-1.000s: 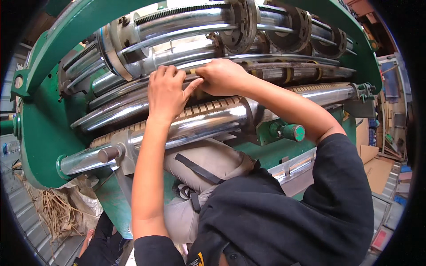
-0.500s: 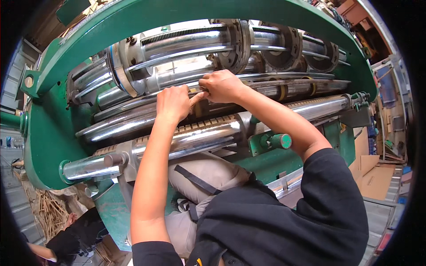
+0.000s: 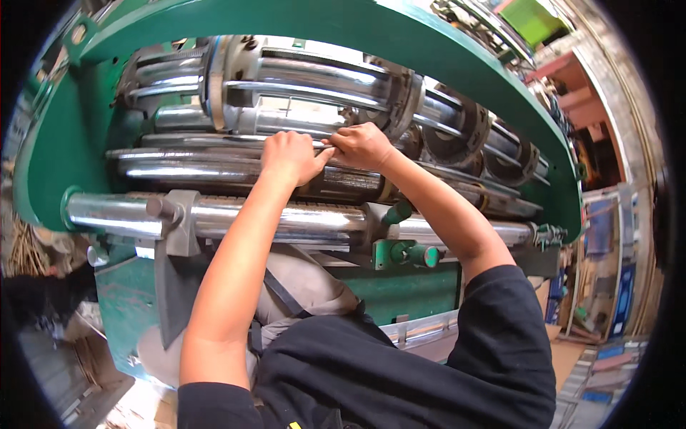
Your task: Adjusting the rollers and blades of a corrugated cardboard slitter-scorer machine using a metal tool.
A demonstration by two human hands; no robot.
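Both my hands reach in among the steel rollers of a large green machine point(image 3: 300, 25). My left hand point(image 3: 291, 157) bends its fingers over a thin shiny rod point(image 3: 207, 141), its thumb pointing at the other hand. Close beside it, my right hand point(image 3: 362, 147) is closed, fingers curled and pinched near the left thumb. Whatever lies between the fingers is hidden. Under the hands runs a thick, dark-streaked roller point(image 3: 193, 170). Beyond them is a polished upper shaft point(image 3: 321, 80) carrying round collars.
Nearer my body, a chrome bar point(image 3: 279, 219) crosses the machine, bearing a grey clamp block point(image 3: 184, 222) and a green knob point(image 3: 426, 256). A shelf rack point(image 3: 600, 236) stands at right. Someone's dark clothing point(image 3: 43, 307) shows blurred at lower left.
The head view has turned, so the machine sits at another slant and more of the right-hand side shows. Both hands stay close together at the rod, the fingers still curled.
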